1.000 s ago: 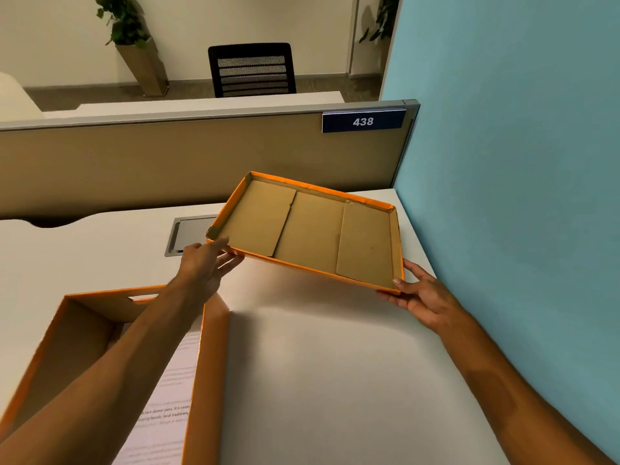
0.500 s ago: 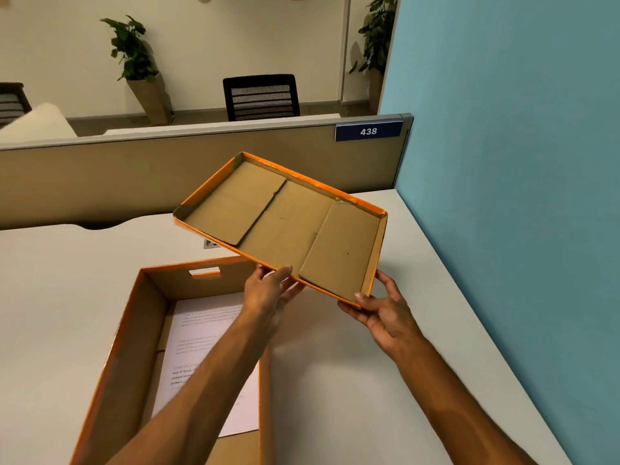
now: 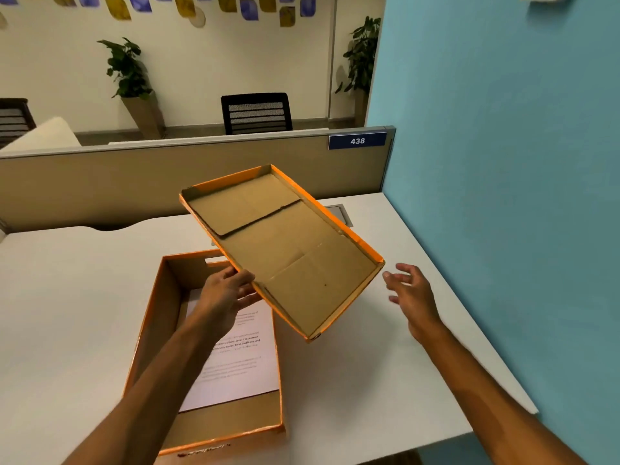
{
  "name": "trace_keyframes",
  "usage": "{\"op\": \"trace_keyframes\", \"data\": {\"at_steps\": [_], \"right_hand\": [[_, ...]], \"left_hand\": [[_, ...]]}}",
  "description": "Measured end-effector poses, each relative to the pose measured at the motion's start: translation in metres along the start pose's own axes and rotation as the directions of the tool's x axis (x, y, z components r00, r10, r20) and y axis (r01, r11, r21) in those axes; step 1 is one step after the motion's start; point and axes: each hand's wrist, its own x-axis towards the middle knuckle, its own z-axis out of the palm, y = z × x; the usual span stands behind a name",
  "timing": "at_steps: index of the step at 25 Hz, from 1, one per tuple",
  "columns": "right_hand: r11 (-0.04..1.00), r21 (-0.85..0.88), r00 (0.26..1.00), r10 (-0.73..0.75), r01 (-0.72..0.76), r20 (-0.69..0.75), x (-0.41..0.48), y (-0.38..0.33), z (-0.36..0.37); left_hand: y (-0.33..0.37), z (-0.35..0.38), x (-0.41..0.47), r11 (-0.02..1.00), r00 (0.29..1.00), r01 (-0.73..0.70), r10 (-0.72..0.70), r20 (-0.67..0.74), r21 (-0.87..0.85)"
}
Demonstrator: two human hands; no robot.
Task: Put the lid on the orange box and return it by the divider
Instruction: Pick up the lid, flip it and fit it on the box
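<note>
While left hand grips the lid edge, right hand hangs spread, clear.

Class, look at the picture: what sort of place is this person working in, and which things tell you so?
Most likely an open-plan office. A low desk divider carries a numbered plate reading 438, a black office chair stands behind it, and a white desk holds an orange box with printed paper.
</note>
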Motion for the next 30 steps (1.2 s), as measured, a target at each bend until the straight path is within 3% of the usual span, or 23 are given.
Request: {"op": "trace_keyframes", "data": {"at_steps": [2,4,6,9,14,18,21,24,27,30], "right_hand": [[0.999,-0.035,0.999,-0.007,0.009,0.039,0.010,-0.006,-0.009],[0.998,0.021,0.984,0.051,-0.055,0.169,0.019,-0.011,-0.016],[0.990,0.031,0.933,0.121,-0.140,0.340,0.017,-0.014,-0.019],[0.988,-0.003,0.844,0.131,-0.152,0.521,0.000,-0.004,-0.017],[0.924,0.248,0.793,0.086,-0.290,0.604,-0.019,0.010,-0.014],[0.957,0.182,0.754,0.051,-0.224,0.655,-0.033,0.009,-0.004],[0.915,0.261,0.737,0.056,-0.308,0.674,-0.046,0.004,0.009],[0.853,0.331,0.726,0.077,-0.403,0.684,-0.060,0.000,0.026],[0.830,0.372,0.753,0.082,-0.414,0.653,-0.074,-0.005,0.045],[0.839,0.396,0.790,0.063,-0.372,0.610,-0.087,-0.012,0.066]], "left_hand": [[0.009,-0.019,-0.007,0.995,0.999,-0.004,0.000,0.042,0.095],[0.017,-0.032,-0.014,0.985,0.997,-0.027,0.015,0.070,0.168],[0.020,-0.041,-0.026,0.975,0.997,-0.044,0.031,0.065,0.216],[0.014,-0.048,-0.044,0.973,0.999,-0.028,0.023,0.024,0.230],[0.012,-0.054,-0.080,0.961,0.996,-0.092,0.089,0.022,0.261],[0.026,-0.058,-0.113,0.952,0.989,-0.135,0.146,-0.022,0.275],[0.040,-0.056,-0.133,0.979,0.981,-0.166,0.176,-0.075,0.122],[0.026,-0.045,-0.156,0.948,0.993,-0.115,0.099,-0.066,-0.296],[-0.027,-0.021,-0.178,0.940,0.992,-0.114,0.090,-0.090,-0.323],[-0.056,0.006,-0.191,0.934,0.982,-0.180,0.190,0.002,-0.309]]}}
